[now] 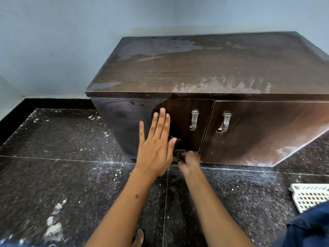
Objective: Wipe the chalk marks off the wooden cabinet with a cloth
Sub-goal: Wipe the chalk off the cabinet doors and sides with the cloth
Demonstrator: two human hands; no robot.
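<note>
Wiping low on the cabinet [178, 72] left door, right hand [189, 162] clutches cloth [178, 155], left hand [156, 148] fingers straight; top's chalk smears [222, 85] remain.

Both forearms are bare, no sleeves or jewellery showing, the left hand [156, 148] has an orange-painted little fingernail, a toe [139, 234] below wears greenish polish, and dark blue cloth [309, 227] covers the knee.

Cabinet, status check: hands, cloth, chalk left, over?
Left hand flat on left door. Right hand gripping cloth low on that door. Chalk smears remain on cabinet top. Nothing blocking.
</note>
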